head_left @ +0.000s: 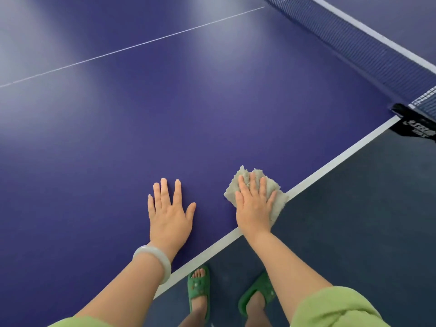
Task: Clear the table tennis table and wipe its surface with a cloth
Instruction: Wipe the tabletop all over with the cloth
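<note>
The blue table tennis table (pixel 165 109) fills most of the view, with a thin white centre line and a white side line along its near edge. A beige cloth (pixel 276 185) lies at that edge, partly hanging over it. My right hand (pixel 253 204) presses flat on the cloth with straight fingers. To its left, my left hand (pixel 168 213) rests flat on the bare table surface with fingers spread; a pale bangle sits on that wrist.
The dark net (pixel 368 50) runs across the upper right, ending at a black net clamp (pixel 415 121) on the table edge. Dark grey floor (pixel 354 220) lies to the right and below. My feet in green slippers (pixel 199 291) stand close to the edge.
</note>
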### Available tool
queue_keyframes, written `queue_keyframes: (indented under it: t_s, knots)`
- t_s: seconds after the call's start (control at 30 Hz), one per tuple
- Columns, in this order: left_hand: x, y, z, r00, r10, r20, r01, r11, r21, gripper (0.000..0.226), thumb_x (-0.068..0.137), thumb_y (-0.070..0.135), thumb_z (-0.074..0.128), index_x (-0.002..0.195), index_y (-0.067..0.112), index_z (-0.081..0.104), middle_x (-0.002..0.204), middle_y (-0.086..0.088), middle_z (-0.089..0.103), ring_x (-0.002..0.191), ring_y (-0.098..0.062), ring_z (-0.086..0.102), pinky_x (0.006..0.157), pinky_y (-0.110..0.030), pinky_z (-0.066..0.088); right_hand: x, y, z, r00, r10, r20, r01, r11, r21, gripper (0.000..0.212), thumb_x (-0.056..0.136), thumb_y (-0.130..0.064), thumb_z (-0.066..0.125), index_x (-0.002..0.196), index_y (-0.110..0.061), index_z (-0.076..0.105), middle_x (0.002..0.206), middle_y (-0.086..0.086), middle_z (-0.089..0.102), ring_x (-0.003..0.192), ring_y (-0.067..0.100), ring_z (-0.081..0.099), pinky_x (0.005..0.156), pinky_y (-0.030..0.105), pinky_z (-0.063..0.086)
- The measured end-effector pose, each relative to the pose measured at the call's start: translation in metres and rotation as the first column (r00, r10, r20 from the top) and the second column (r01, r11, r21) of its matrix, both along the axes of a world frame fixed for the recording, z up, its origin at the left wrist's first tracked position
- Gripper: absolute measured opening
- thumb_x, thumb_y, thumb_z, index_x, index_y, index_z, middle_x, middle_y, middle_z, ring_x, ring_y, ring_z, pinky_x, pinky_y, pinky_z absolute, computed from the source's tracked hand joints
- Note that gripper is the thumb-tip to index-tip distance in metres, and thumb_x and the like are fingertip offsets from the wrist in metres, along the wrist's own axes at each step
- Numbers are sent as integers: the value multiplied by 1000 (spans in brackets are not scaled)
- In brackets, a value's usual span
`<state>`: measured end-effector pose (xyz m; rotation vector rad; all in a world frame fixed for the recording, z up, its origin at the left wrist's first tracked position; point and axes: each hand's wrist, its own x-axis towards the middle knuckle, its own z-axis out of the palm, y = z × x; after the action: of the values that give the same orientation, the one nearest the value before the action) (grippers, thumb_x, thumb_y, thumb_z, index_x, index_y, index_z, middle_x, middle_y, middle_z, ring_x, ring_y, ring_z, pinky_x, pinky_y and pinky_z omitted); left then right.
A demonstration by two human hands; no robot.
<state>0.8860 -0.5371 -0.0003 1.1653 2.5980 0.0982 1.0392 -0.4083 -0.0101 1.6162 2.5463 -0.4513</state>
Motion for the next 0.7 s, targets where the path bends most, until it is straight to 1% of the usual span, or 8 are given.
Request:
queue_keyframes:
  t_s: [0.07,0.17,0.23,0.3,0.37,0.43,0.57,0.7]
  knots:
    - [-13,-13,-6,998,-51,38,52,998,-22,73,99,56,24,155,26,-12,161,-5,-24,147,-24,-25,120,-43,-14,-5,-41,0,978,208,-17,-208,978,23,55,103,-43,5,157,-35,3,165,-5,-10,152,24,-15,119,55,-13]
    - [-22,-22,-12,990,-116,86,116,993,-1,76,98,59,25,152,30,-20,156,0,-35,141,-18,-37,118,-40,-21,24,-79,1,918,397,3,-397,917,52,55,104,-37,14,158,-28,16,166,0,7,153,27,2,119,55,4]
    - [-23,-22,-14,989,-121,84,121,993,-4,79,97,61,25,151,31,-24,155,0,-38,139,-18,-40,116,-39,-24,44,-59,-1,937,347,41,-349,934,74,55,104,-35,14,158,-27,12,166,3,4,153,29,3,120,55,3]
    - [-23,-21,-13,989,-123,78,124,992,-11,80,96,63,24,150,31,-26,156,-1,-37,141,-20,-38,114,-39,-26,49,-23,0,989,123,84,-127,991,45,53,106,-35,14,158,-28,3,166,5,-6,152,30,-4,120,57,-1]
    - [-23,-22,-12,988,-125,90,126,992,-8,80,96,63,24,150,30,-25,156,-2,-36,142,-22,-36,113,-40,-26,38,0,3,987,-131,96,132,991,5,54,107,-36,15,158,-29,-2,166,2,-11,152,26,-11,119,60,1]
    - [-24,-23,-12,987,-125,99,127,992,-11,79,96,63,23,150,30,-25,156,-3,-36,142,-22,-36,114,-41,-25,17,-10,6,970,-244,24,244,969,-27,55,107,-36,19,158,-30,-1,166,0,-10,152,24,-13,118,61,7]
    - [-24,-23,-12,988,-126,87,127,992,-4,80,96,64,23,150,29,-25,157,-4,-34,143,-23,-35,117,-42,-21,-13,-108,-2,997,-73,-21,74,997,27,57,105,-35,17,158,-22,1,165,9,-6,151,31,-11,117,54,27]
    - [-23,-23,-12,988,-136,69,137,991,-7,81,96,65,21,148,29,-28,157,-5,-34,144,-25,-33,116,-42,-21,-8,-152,-4,990,100,-100,-100,995,3,58,103,-38,20,158,-19,15,165,10,7,153,31,-1,119,47,24]
